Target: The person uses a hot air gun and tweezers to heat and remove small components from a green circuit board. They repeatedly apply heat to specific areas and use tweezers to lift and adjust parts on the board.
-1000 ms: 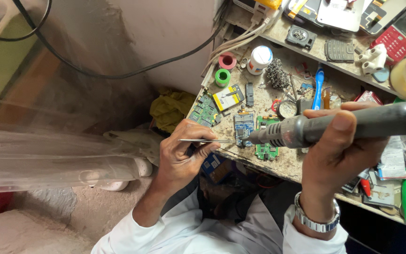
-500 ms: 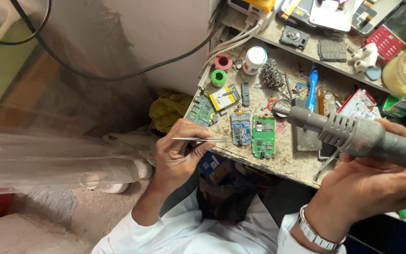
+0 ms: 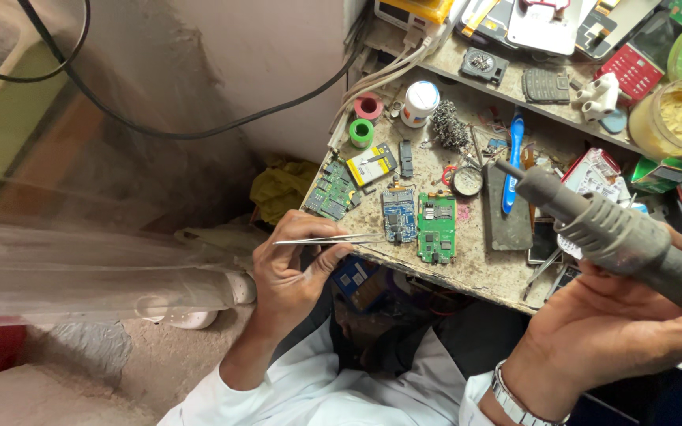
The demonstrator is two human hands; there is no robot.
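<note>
- Left hand [image 3: 290, 264] pinches tweezers [image 3: 329, 238], tips by blue board [image 3: 399, 215] at centre.
- Right hand [image 3: 617, 331] grips grey hot-air wand [image 3: 617, 233] (lower right), above cluttered bench [image 3: 467, 260]; green board [image 3: 436, 227] adjacent.

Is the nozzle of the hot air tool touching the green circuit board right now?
No, the right hand holds the grey hot air tool raised, its nozzle apart from the green circuit board.

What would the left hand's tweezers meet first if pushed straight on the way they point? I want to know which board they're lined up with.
The left hand holds tweezers pointing right; their tips sit at the blue circuit board, likely met first. The green board lies just beyond. Height above the board is unclear.
</note>
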